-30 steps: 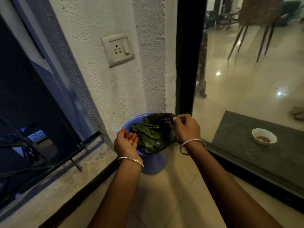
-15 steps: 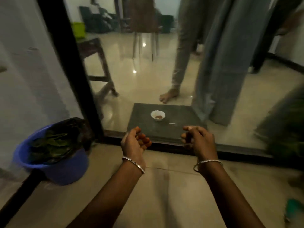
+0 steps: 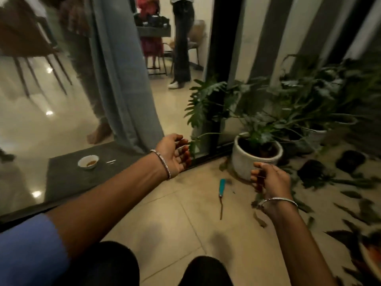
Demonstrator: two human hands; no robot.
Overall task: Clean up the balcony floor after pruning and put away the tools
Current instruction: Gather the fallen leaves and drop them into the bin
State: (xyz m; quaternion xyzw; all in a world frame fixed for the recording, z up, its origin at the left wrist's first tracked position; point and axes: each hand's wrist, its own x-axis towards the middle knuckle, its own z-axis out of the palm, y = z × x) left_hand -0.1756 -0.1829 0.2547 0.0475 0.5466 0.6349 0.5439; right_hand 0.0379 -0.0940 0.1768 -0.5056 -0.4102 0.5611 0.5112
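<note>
A pruning tool (image 3: 222, 187) with a teal handle lies on the tiled balcony floor between my hands. Cut leaves (image 3: 350, 195) are scattered over the tiles to the right, blurred by motion. My left hand (image 3: 175, 153) hovers palm up with relaxed fingers and holds nothing, up left of the tool. My right hand (image 3: 268, 179) hangs with loosely curled fingers in front of a white plant pot (image 3: 243, 162); nothing shows in its grasp. Neither hand touches the tool or the leaves.
Leafy potted plants (image 3: 299, 104) crowd the right side by the black door frame (image 3: 222, 58). Two small black pots (image 3: 350, 162) lie on the floor. Beyond the sill are a grey mat (image 3: 68, 178) with a small bowl (image 3: 88, 161), a curtain (image 3: 123, 79) and standing people.
My view has swung right, away from the blue bucket of leaves to the plants and littered floor. My right hand let go of the black bag; both hands now hover empty.
</note>
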